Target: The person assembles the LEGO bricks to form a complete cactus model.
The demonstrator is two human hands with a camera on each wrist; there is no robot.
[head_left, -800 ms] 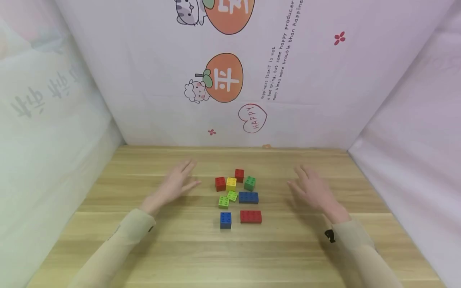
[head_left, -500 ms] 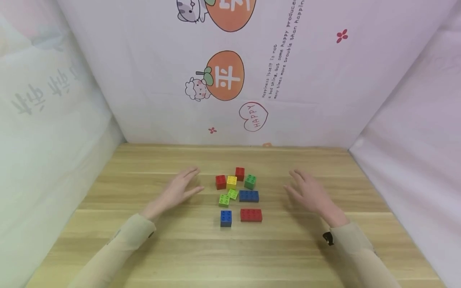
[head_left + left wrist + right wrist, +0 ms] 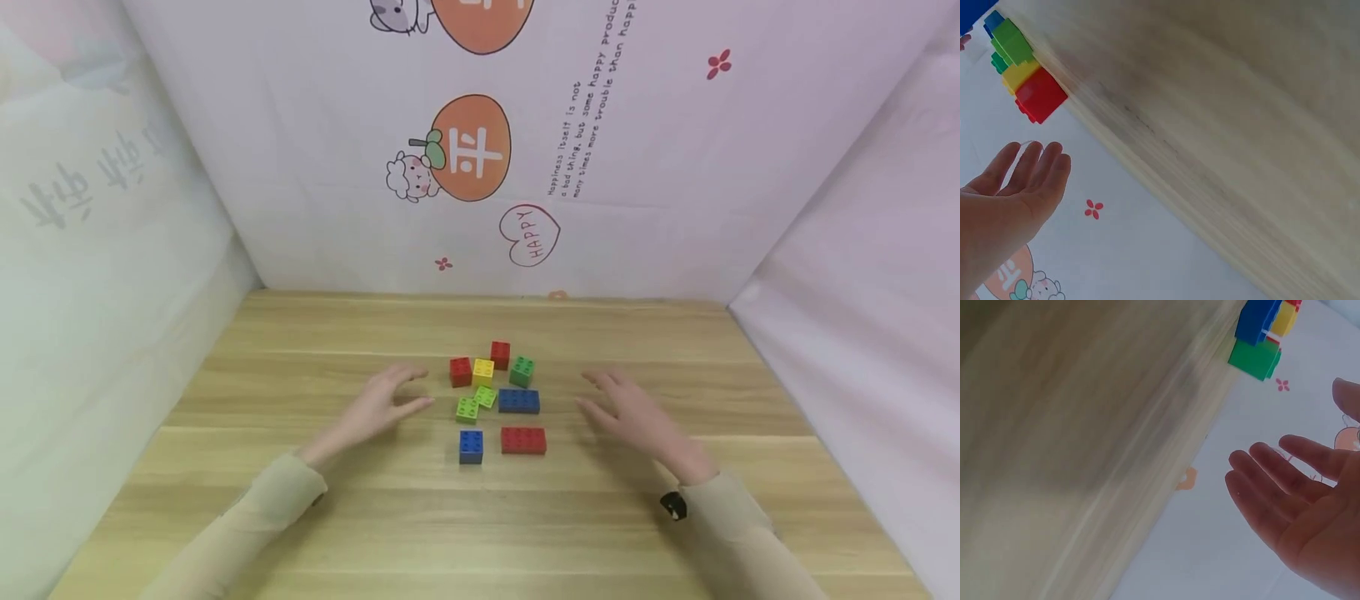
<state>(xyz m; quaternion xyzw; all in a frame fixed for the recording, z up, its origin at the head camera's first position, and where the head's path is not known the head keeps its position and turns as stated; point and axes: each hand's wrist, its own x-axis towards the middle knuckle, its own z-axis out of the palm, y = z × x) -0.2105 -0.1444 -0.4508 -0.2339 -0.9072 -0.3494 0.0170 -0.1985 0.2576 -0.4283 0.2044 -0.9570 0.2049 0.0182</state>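
Note:
My left hand [image 3: 378, 408] hovers left of a cluster of toy building bricks, fingers spread and holding nothing. Opposite it, on the right, my right hand [image 3: 633, 417] is likewise free, its fingers relaxed. Nearest the left hand are a red square brick [image 3: 461, 372] and a lime brick [image 3: 467, 410]. A yellow brick [image 3: 483, 372], another red brick [image 3: 500, 355] and a green brick [image 3: 522, 371] sit at the back. A small lime brick [image 3: 486, 397] touches its twin. Long blue [image 3: 519, 401] and long red bricks [image 3: 523, 440] lie toward the right hand; a blue square brick [image 3: 471, 447] stands in front.
The bricks stand on a wood-grain table [image 3: 375, 525]. A white printed sheet [image 3: 322, 167] rises behind its far edge, and pale cloth walls [image 3: 862, 275] close off both sides. A small black object [image 3: 673, 505] shows beside the right cuff.
Both hands have moved inward toward the bricks and slightly nearer the person. The head view has tilted down a little, so the wall print appears higher. The bricks keep their arrangement.

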